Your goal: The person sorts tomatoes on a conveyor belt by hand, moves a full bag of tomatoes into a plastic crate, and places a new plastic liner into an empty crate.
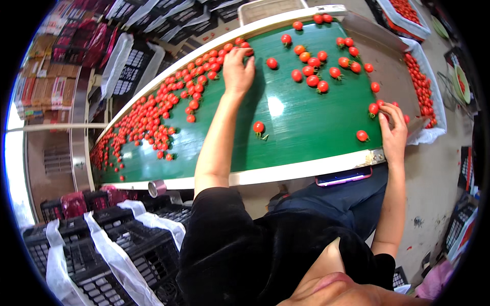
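Note:
A green conveyor belt [291, 130] slopes across the view, carrying many small red tomatoes with green stems. My left hand [238, 72] is at the belt's far rail, thumb apart from the fingers, its fingertips touching tomatoes there. A dense band of tomatoes [153, 118] stretches from that hand to the far left. To its right lies a looser group of tomatoes [313, 69], two of them orange. At the belt's right end, my right hand [395, 130] bends its fingers over tomatoes [373, 109]; its fingertips partly hide whatever is beneath them. One tomato [258, 127] lies alone mid-belt.
A metal chute [386, 49] leads from the belt's end to a lined crate [440, 111] of tomatoes. Black plastic crates [126, 244] with white liners stand at lower left. A phone [344, 178] sits below the near rail [291, 172], which carries a tape roll [157, 188].

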Tool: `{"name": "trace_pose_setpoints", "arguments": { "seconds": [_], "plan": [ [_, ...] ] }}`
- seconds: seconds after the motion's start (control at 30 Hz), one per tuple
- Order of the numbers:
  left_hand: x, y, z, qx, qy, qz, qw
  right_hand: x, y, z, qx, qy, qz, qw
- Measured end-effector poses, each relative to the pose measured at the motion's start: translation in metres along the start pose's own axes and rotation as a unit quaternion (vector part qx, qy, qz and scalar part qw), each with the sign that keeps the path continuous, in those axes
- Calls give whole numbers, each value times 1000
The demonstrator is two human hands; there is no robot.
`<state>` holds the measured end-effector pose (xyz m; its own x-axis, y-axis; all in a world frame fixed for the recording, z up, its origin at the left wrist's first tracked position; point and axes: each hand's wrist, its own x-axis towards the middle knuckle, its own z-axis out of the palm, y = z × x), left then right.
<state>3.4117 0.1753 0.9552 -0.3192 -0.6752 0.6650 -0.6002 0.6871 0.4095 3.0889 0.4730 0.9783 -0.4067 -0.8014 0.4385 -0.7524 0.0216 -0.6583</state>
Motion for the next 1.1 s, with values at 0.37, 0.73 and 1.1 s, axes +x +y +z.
{"name": "trace_pose_setpoints", "arguments": {
  "seconds": [0.37, 0.73, 1.1],
  "plan": [
    [51, 101, 55, 18, -231, 149, 961, -11, -20, 11, -24, 23, 7, 999],
    [154, 3, 83, -69, -44, 51, 995, -15, -46, 23, -9, 15, 13, 1000],
    [115, 118, 113, 56, -115, -42, 991, -23, -61, 25, 28, 32, 27, 999]
  ]
}}
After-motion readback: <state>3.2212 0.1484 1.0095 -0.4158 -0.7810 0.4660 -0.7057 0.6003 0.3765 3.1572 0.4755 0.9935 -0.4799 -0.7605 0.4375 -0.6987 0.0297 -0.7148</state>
